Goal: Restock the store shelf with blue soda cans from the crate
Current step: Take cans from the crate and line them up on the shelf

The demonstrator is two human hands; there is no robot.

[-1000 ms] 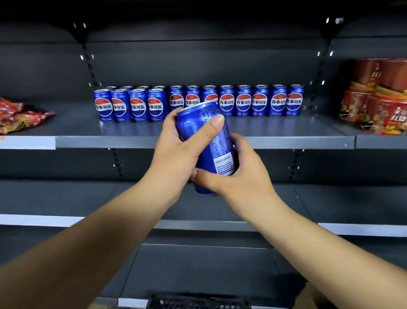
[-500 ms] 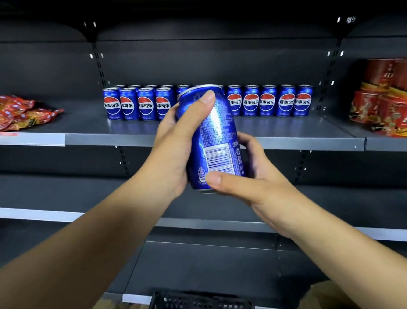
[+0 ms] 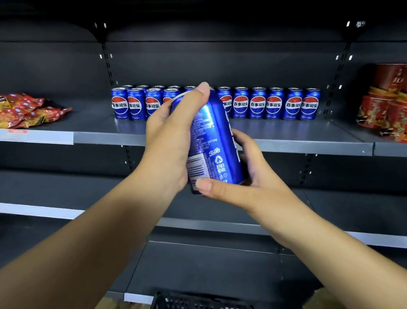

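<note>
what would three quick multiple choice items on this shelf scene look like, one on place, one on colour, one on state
1. Where is the crate?
A. on the can shelf
B. down at the floor, below the hands
C. on the top shelf

2. What colour are the tubs at the right of the shelf?
A. red
B. green
C. white

3. How is the held can kept?
A. left hand alone
B. lying on the shelf
C. both hands grip it

Answers:
1 B, the crate shows at the bottom edge, under the arms.
2 A, the tubs are red with gold.
3 C, the left hand wraps the can's upper side and the right hand cups its base.
</note>
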